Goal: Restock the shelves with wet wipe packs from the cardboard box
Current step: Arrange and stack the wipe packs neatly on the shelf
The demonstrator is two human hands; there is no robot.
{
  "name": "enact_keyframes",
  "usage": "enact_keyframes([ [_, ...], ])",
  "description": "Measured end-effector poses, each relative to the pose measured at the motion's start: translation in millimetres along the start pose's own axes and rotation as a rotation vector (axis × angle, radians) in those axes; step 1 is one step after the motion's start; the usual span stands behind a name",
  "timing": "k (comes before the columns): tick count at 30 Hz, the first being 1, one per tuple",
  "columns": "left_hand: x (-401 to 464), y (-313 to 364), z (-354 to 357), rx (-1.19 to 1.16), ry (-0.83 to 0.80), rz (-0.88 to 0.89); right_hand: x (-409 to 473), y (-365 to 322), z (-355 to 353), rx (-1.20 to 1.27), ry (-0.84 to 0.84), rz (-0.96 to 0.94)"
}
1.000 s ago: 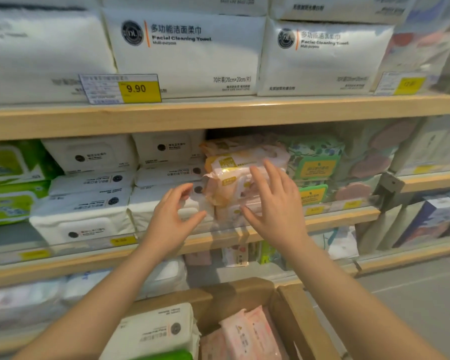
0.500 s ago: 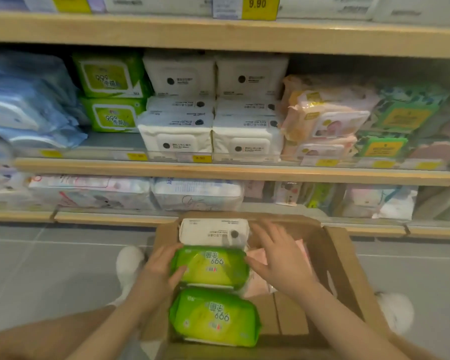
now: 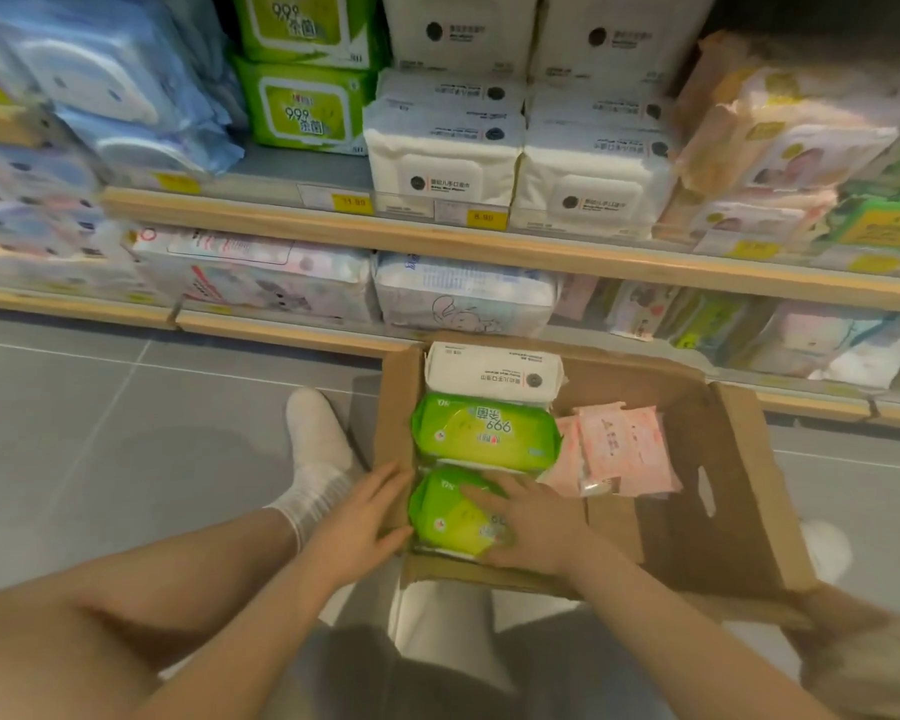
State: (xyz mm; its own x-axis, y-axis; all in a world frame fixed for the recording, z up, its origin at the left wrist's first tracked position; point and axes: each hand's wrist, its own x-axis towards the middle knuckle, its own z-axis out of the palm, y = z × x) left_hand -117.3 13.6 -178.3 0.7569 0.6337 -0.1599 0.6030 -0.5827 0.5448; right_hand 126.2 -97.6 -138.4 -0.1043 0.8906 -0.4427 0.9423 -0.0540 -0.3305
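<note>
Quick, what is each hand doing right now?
Left hand: open, fingers at the left side of the near green pack in the cardboard box.
Right hand: open, resting flat on that pack.

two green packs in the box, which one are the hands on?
The near green pack, closest to the person: the right hand lies on top of it, the left hand at its left side. The far green pack, beside the white pack, is untouched.

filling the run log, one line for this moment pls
both hands on near green pack | left hand | right hand | cardboard box
</note>
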Motion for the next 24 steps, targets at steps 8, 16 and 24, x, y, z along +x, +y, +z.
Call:
enact_keyframes([
  [8, 4, 0, -3, 0.004, 0.02, 0.033, 14, -1, -4, 0.145, -0.041, 0.042],
  [16, 13, -1, 2, 0.011, 0.021, 0.087, -1, 7, 4, 0.026, -0.076, 0.079],
  [24, 32, 9, -3, 0.016, 0.046, 0.143, 16, 19, 0, 0.219, -0.122, 0.11],
])
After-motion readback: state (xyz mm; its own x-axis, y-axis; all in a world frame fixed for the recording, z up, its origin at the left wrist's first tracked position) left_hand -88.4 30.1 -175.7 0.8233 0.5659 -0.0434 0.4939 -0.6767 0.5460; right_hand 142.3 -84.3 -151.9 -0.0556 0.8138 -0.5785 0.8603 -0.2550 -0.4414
